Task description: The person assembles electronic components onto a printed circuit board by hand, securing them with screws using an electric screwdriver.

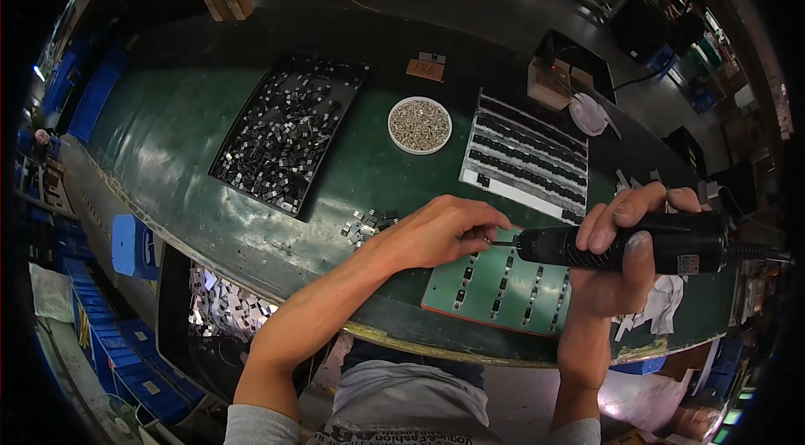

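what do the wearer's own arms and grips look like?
Left forearm and right forearm are bare, below short, light grey sleeves: left sleeve, right sleeve. Left grip and right grip are ungloved, five-fingered human hands; the right shows pale smudges on its thumb. No watch, bracelet or ring visible.

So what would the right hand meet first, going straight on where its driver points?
Probably the left hand, its fingers close to the driver bit, though exact depth is unclear.

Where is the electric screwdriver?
In the head view, the electric screwdriver is right of centre in the right hand, pointing toward the left hand over the green board.
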The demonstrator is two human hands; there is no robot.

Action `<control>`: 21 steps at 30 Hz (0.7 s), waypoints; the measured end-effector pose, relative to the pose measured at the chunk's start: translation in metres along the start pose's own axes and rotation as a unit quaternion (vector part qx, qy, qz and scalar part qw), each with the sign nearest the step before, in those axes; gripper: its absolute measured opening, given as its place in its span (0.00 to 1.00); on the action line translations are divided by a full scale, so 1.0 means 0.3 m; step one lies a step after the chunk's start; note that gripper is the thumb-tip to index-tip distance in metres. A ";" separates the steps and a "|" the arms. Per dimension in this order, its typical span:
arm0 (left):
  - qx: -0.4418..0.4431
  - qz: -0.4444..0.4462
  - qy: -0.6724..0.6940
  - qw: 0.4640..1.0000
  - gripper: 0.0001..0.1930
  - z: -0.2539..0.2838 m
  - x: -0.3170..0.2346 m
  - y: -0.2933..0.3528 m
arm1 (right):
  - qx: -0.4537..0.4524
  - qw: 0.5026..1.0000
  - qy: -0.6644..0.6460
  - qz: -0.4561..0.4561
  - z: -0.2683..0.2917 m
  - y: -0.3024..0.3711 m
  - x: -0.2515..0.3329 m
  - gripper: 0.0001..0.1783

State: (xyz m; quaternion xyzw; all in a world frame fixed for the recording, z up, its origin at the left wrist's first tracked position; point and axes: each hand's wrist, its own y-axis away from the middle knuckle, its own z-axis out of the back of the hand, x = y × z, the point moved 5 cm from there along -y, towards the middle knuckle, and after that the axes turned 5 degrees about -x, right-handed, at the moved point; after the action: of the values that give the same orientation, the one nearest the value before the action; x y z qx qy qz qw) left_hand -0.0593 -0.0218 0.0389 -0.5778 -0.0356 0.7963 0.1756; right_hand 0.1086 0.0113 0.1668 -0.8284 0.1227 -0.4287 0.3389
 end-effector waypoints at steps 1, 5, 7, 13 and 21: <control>0.001 -0.001 0.000 1.000 0.23 0.000 -0.001 -0.002 | 0.000 1.000 0.001 0.001 0.001 0.001 0.002 0.30; -0.005 0.000 -0.002 1.000 0.22 0.004 0.003 0.002 | 0.001 1.000 0.004 -0.013 0.009 0.011 -0.017 0.31; -0.009 0.002 0.006 1.000 0.22 0.007 0.004 0.003 | 0.002 1.000 0.005 -0.014 0.009 0.013 -0.019 0.31; -0.008 -0.008 -0.014 1.000 0.21 0.001 0.000 -0.001 | 0.008 1.000 0.008 -0.003 0.001 0.009 0.012 0.31; -0.009 -0.001 -0.021 1.000 0.21 -0.005 -0.005 0.004 | 0.020 1.000 -0.005 -0.011 -0.016 0.015 -0.008 0.32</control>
State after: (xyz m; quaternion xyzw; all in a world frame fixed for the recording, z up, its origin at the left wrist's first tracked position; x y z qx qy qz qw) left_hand -0.0578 -0.0236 0.0395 -0.5624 -0.0471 0.8078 0.1702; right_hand 0.1037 0.0069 0.1642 -0.8251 0.1030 -0.4304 0.3512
